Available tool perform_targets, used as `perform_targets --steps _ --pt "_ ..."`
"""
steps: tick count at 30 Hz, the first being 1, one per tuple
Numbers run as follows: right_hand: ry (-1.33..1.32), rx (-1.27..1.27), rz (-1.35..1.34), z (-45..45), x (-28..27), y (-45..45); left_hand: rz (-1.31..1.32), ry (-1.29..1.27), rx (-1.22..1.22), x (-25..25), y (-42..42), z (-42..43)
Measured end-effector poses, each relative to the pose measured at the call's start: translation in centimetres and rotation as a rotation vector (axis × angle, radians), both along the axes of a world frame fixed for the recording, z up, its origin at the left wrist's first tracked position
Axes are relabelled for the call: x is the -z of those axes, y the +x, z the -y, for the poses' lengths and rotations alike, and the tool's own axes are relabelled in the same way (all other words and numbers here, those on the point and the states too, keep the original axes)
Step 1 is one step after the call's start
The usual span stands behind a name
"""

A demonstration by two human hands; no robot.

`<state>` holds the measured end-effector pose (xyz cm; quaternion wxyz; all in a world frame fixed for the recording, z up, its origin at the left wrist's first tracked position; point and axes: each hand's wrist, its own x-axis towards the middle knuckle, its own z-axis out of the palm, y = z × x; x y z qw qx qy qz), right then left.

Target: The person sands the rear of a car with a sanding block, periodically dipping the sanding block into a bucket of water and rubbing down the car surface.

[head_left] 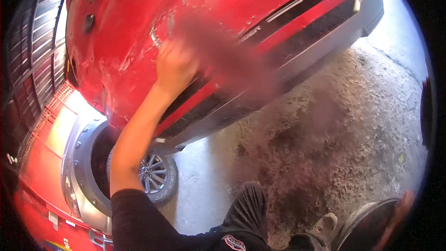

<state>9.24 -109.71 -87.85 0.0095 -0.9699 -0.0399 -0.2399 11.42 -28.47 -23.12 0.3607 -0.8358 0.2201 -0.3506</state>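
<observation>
My left hand [175, 65] reaches up from the left with its fingers curled closed against the dented, scraped red car panel [134, 32]. What it grips, if anything, is hidden. A dark reddish blur covers the panel just right of the hand. Below it runs the black and red trim [288, 28] with part of some lettering. At the lower right edge, my right hand [405, 202] is a smeared skin-toned shape beside a round, dark object with a pale rim [350, 221]; its fingers cannot be made out.
A wheel [157, 176] and a grey wheel arch [86, 158] of a vehicle are at the lower left. Rough, stained ground [325, 135] lies below the car. A shoe [325, 223] shows near the bottom. Metal sheeting [44, 32] stands at the far left.
</observation>
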Motion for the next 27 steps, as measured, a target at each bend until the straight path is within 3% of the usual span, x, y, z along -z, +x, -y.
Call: perform_targets --steps 4,5,7,10,15,17,19,20,22,27 --pt "-0.009 -0.016 0.023 0.4 -0.8 0.7 -0.049 -0.03 0.063 -0.2 3.3 3.9" --pt "-0.025 -0.043 0.099 -0.2 -1.7 0.3 -0.046 -0.148 0.035 0.1 2.1 2.4" --pt "0.003 -0.056 0.11 -1.6 -1.7 -1.3 -0.002 -0.004 0.036 0.1 -1.8 -0.7" --pt "0.104 -0.031 -0.036 -1.4 -0.3 -0.9 -0.015 -0.101 -0.079 0.3 -3.9 -0.9" --pt "0.098 -0.085 -0.176 1.2 -0.2 0.6 -0.044 -0.038 0.122 -0.2 3.8 3.6" --pt "0.001 -0.123 0.139 -1.6 -3.2 0.6 -0.02 -0.045 0.074 0.9 2.9 4.0" --pt "0.025 -0.055 0.145 -5.1 -6.9 -0.4 0.011 0.047 0.029 1.7 -0.4 0.6" --pt "0.092 0.019 0.001 -5.9 -8.0 -0.7 0.0 0.029 0.023 2.1 -1.3 -0.3" --pt "0.188 0.086 -0.111 -6.2 -7.2 -1.4 -0.023 -0.009 0.007 2.3 -2.2 -0.2" --pt "0.215 -0.013 -0.053 -2.7 -3.8 -0.1 -0.049 0.069 0.013 1.9 3.2 4.9"
